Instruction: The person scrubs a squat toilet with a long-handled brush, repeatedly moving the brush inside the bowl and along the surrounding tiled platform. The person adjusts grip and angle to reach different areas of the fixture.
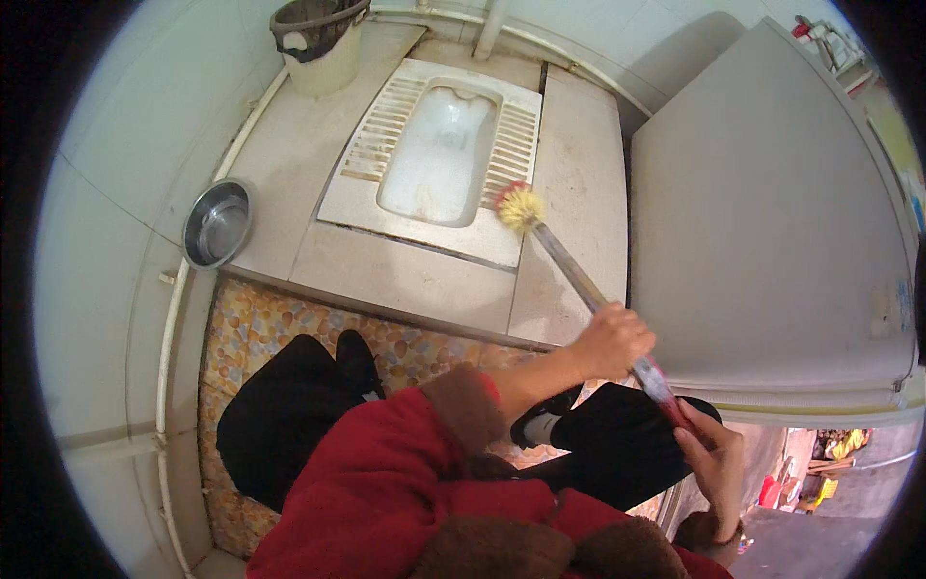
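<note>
Slantwise, my brush (pixel 567 266) runs away and leftward, its head (pixel 521 207) at the slats (pixel 511 145) on the pan's (pixel 352 205) right side; whether they touch, I cannot tell. My left hand (pixel 614 343) clasps the handle (pixel 582 286) partway along; my right hand (pixel 712 455) grasps its red butt. Right of the pan, bare tile (pixel 579 174) leaves room as far as the cabinet (pixel 772 222); nearer than the pan, the platform (pixel 415 280) ends in a step. The bristles look yellow, tinged red; the handle, greyish.

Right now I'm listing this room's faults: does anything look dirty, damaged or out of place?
Yes: the squat toilet has brownish grime along its left ribbed footrest, standing out against the paler rim. What looks like whitish foam also lies in its basin.
</note>
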A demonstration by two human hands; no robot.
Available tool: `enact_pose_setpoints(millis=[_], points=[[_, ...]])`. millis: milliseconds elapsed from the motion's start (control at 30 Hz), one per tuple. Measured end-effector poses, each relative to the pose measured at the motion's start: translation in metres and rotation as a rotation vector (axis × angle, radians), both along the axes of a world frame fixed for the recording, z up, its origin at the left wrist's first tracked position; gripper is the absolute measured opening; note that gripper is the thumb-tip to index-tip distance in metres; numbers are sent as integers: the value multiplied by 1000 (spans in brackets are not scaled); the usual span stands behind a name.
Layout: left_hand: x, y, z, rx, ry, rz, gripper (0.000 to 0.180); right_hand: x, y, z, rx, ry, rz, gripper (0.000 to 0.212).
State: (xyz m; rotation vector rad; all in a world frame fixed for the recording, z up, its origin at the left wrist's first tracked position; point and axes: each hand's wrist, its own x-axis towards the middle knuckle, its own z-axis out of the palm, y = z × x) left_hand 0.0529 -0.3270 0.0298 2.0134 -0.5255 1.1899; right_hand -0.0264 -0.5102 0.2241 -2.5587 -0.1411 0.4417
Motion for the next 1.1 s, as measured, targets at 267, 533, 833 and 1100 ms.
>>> enact_pose_setpoints(millis=[267,533,833,1100], points=[[-1,14,-25,-23,23,99,16,6,5,-16,11,-103,202,39],[-3,4,-8,-42,1,59,16,3,2,-3,5,-66,114,37],[-2,37,-24,11,68,94,14,10,23,-22,-3,-163,278,38],[9,-7,-13,-12,16,-21,17,-2,3,0,93,-33,45,39]])
